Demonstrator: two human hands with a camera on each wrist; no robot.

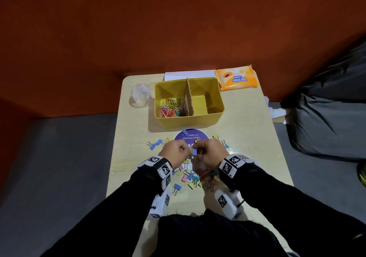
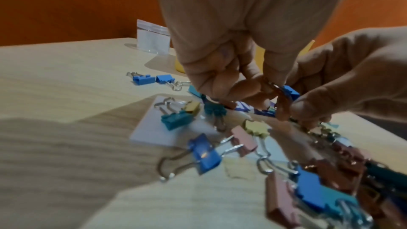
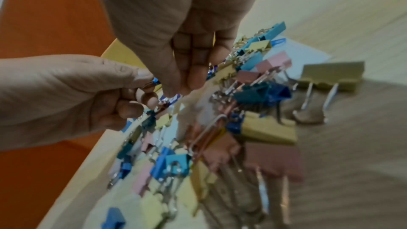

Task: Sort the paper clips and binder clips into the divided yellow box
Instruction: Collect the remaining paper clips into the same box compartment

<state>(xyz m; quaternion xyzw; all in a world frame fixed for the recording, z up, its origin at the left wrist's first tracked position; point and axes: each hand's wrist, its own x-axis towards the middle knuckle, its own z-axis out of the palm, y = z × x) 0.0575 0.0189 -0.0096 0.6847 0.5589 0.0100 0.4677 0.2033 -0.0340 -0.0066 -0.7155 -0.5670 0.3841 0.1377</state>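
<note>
Both hands meet above the table's middle, pinching one small blue binder clip point(image 1: 194, 152) point(image 2: 291, 92) point(image 3: 156, 81) between them. My left hand point(image 1: 187, 151) point(image 2: 253, 91) point(image 3: 143, 97) grips it from the left by its wire handles. My right hand point(image 1: 199, 152) point(image 2: 304, 111) point(image 3: 187, 83) pinches it from the right. Under and behind the wrists lies a pile of coloured binder clips point(image 1: 196, 177) point(image 2: 308, 189) point(image 3: 242, 111). The yellow box point(image 1: 190, 121) stands beyond the hands, split by a cardboard divider point(image 1: 189, 98). Coloured paper clips point(image 1: 172, 108) fill its left compartment; the right one looks almost bare.
A clear plastic cup point(image 1: 141, 95) stands left of the box and an orange wipes pack point(image 1: 236, 77) at the back right. A purple round sticker point(image 1: 191, 135) lies between box and hands. Loose blue clips point(image 1: 156, 144) lie to the left. The small table point(image 1: 126, 137) has edges close on both sides.
</note>
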